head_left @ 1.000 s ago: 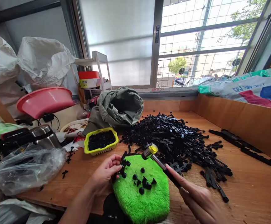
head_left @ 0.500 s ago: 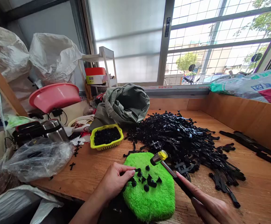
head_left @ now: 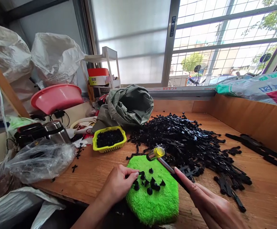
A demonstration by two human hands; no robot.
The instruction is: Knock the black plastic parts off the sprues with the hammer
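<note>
A bright green fluffy cloth pad (head_left: 157, 203) lies at the table's front edge. Several small black plastic plugs (head_left: 149, 190) are scattered on it. Over the pad's left side, my left hand (head_left: 122, 183) pinches a small black plastic part (head_left: 141, 173) between thumb and forefinger; its far end meets a black plug. My right hand (head_left: 210, 203) is wrapped round the black handle of a small hammer (head_left: 167, 165), forefinger stretched along it. The hammer's head, with a yellow face, is raised above the pad's back edge. Most of the part in my left fingers is hidden.
A big heap of black plastic parts (head_left: 176, 136) spreads behind and right of the pad. A yellow basket (head_left: 108, 149) of small black pieces stands left of it, before a grey-green sack (head_left: 119, 111). A clear plastic bag (head_left: 43, 162) and a steel flask (head_left: 56, 132) sit left.
My right hand and the hammer have moved left, and the hammer's head now hangs nearer the pad's back edge. My left hand stays almost where it was, still pinching the part.
</note>
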